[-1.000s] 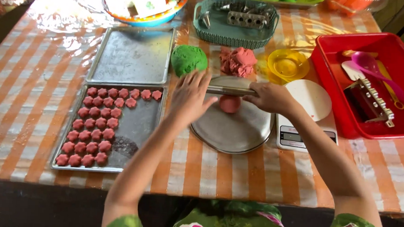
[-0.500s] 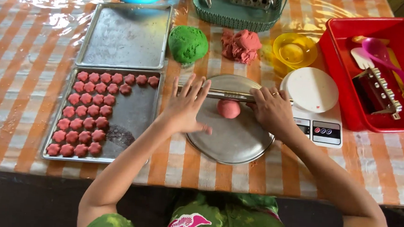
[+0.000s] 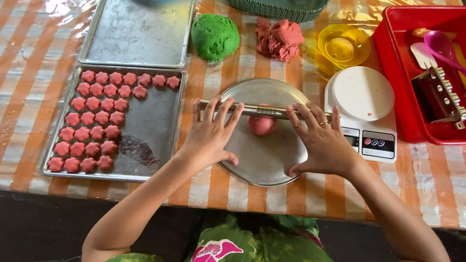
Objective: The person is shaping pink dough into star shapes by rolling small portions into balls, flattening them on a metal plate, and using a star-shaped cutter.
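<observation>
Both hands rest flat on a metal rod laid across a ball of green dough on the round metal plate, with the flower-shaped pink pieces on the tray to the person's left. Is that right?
Not quite: the head view shows the ball under the metal rod is pink. The green dough sits apart, beyond the round metal plate. The left hand, right hand and the tray of flower pieces are as stated.

Dull scratched metal for the round plate (image 3: 266,154) and rolling rod (image 3: 255,110) (shinier); matt soft dough ball (image 3: 261,125); glossy red plastic bin (image 3: 400,76).

The green basket (image 3: 274,3) is cut off by the top edge.
</observation>
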